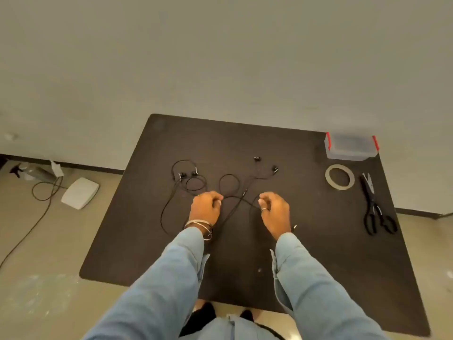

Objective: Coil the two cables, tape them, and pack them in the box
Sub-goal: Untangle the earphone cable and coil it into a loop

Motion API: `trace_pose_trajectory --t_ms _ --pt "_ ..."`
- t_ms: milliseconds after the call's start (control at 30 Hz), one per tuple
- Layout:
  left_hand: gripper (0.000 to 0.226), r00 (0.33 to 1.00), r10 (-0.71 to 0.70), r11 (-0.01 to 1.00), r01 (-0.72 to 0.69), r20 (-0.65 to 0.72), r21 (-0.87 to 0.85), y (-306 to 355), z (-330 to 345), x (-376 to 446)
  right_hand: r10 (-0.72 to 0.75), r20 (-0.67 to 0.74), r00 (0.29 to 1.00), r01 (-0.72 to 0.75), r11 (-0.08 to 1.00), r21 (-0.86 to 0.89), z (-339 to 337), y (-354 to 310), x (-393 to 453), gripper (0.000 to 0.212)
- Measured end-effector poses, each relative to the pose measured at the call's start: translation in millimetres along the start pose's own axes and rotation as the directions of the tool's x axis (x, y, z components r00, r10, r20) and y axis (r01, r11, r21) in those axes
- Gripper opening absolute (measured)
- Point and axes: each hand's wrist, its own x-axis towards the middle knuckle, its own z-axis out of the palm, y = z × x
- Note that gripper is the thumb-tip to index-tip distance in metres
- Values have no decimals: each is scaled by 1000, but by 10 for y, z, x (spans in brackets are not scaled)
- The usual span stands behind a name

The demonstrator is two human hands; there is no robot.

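Cable point(235, 200), thin and black, pinched between both hands; tape ring point(340, 176) flat.

I have only one view to work from, the head camera, worn high and tilted forward and down. It looks steeply onto the dark surface point(245, 148) from the near edge, close enough that both sleeves fill the lower frame and the left hand point(204, 208) and right hand point(275, 212) sit near the middle. The wide lens bends the edges (the surface's far corners splay outward). Beyond the far edge it takes in a pale wall point(220, 57), and at the left a strip of floor point(36, 241).
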Motion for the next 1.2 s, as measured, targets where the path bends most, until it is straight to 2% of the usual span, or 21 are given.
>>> trace_pose_trajectory --t_ms 100,200,300,467,633,700,767,833,867,900,933,967,1000,1067,1133,1200 --pt "19 996 -88 995 88 14 50 -151 5 -69 51 73 996 -32 971 -235 163 59 18 17" --pt "19 992 -126 990 124 26 67 -270 -2 -118 92 144 985 -14 883 -470 310 10 47 29" --pt "19 990 -138 987 135 28 92 -329 -28 -128 88 153 984 24 790 -613 434 13 49 32" --pt "19 988 -153 983 149 32 103 -437 -43 -96 -5 85 996 59 754 -654 521 54 -4 19" --pt "19 994 -100 989 96 32 111 -367 -26 -11 29 192 981 95 792 -603 399 92 -9 22" --pt "20 997 -74 992 69 37 107 -327 7 21 13 199 980 98 836 -540 307 129 -50 20" --pt "20 998 -43 993 38 42 116 -270 53 49 4 119 993 44 916 -399 224 119 -96 13" --pt "19 999 -7 994 2 42 106 -169 102 61 91 35 995 -84 985 -154 136 20 -127 10" --pt "18 999 6 997 -10 50 82 -112 127 66 187 26 982 -188 982 26 78 -72 -122 11" --pt "17 997 13 999 -16 71 38 -44 148 66 292 60 954 -298 926 231 12 -179 -104 13" --pt "16 993 10 999 -6 118 -35 22 171 63 375 129 918 -394 825 405 -58 -269 -74 15" --pt "15 983 3 990 23 186 -137 104 200 45 423 220 879 -473 716 513 -154 -338 -43 16" --pt "15 965 -6 965 75 264 -251 193 226 19 445 310 840 -540 629 560 -246 -398 -12 16" --pt "21 919 -12 884 195 395 -425 351 274 -47 465 435 771 -636 523 568 -409 -520 33 13" --pt "25 881 -5 803 285 473 -523 498 333 -125 455 493 742 -671 483 563 -585 -610 41 8" --pt "24 852 7 718 360 523 -596 611 361 -194 412 532 740 -673 468 573 -755 -674 28 15"
